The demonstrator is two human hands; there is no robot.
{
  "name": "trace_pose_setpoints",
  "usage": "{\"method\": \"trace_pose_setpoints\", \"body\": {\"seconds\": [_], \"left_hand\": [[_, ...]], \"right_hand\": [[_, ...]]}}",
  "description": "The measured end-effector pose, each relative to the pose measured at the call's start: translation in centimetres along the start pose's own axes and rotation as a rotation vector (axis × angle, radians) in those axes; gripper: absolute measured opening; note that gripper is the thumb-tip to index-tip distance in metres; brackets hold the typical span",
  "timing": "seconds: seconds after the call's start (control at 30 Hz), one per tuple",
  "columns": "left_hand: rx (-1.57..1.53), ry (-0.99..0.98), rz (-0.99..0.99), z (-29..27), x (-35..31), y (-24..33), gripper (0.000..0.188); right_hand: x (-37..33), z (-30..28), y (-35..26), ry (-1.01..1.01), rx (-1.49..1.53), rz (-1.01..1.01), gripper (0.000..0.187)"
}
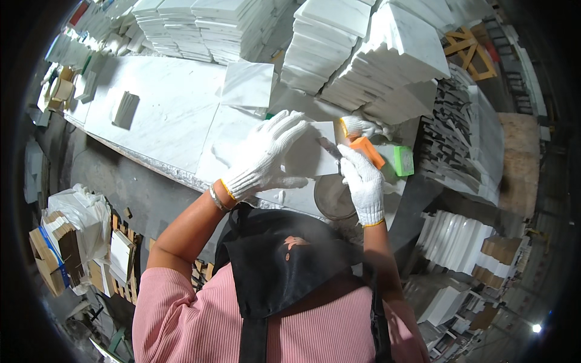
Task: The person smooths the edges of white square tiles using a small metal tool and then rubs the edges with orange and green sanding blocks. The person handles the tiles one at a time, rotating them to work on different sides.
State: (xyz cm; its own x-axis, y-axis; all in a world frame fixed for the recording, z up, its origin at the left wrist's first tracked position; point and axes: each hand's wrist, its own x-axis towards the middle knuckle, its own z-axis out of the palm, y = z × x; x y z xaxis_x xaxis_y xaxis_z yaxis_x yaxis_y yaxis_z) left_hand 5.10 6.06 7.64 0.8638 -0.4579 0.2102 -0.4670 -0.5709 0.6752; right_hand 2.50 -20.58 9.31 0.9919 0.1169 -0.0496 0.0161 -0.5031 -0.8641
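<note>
My left hand (264, 156), in a white knit glove, grips a small white tile (315, 148), its fingers along the far edge and the thumb along the near one. At the tile's right edge is my right hand (364, 184), gloved too, its fingers closed around a narrow grey piece (328, 147) whose kind I cannot tell. An orange block (368, 152) lies just beyond the right fingers, and a bright green block (403, 161) sits farther right. Behind them rests an empty white glove (364, 128) with a yellow cuff.
The white slab worktop (163, 91) carries a square marble tile (248, 83) and a few small tiles (125, 110). Tall tile stacks (330, 42) stand along the far side. A round grey disc (334, 198) lies near me. Stacked slabs (472, 142) rise at the right.
</note>
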Motion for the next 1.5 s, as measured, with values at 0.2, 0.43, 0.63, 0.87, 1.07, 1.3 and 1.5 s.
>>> {"method": "trace_pose_setpoints", "body": {"seconds": [0.2, 0.43, 0.63, 0.87, 1.07, 1.3, 1.5], "left_hand": [[0.021, 0.001, 0.003, 0.0, 0.0, 0.0, 0.109], [0.015, -0.009, 0.003, -0.1, 0.2, 0.2, 0.108], [0.025, 0.001, 0.000, 0.0, -0.3, -0.1, 0.114], [0.005, 0.079, 0.006, 0.0, -2.7, -1.5, 0.115], [-0.053, 0.086, -0.057, 0.5, -3.7, -0.9, 0.114], [-0.178, 0.040, -0.340, -2.8, -7.2, 0.9, 0.106], [-0.652, 0.084, -0.495, -0.1, -8.4, 3.6, 0.058]], "right_hand": [[-2.4, 1.5, 0.3, 0.030, -0.124, -0.149, 0.030], [-2.3, 2.0, 0.4, 0.092, 0.070, 0.032, 0.034], [-4.1, 4.0, -2.0, 0.008, 0.013, -0.030, 0.035], [-3.1, 1.4, -0.2, 0.146, 0.273, 0.173, 0.036], [-5.4, 4.8, -0.8, -0.058, 0.147, -0.010, 0.041], [-5.0, 5.0, -3.1, -0.123, 0.258, -0.011, 0.048], [-5.2, 6.9, -5.4, -0.266, 0.417, 0.076, 0.056]]}}
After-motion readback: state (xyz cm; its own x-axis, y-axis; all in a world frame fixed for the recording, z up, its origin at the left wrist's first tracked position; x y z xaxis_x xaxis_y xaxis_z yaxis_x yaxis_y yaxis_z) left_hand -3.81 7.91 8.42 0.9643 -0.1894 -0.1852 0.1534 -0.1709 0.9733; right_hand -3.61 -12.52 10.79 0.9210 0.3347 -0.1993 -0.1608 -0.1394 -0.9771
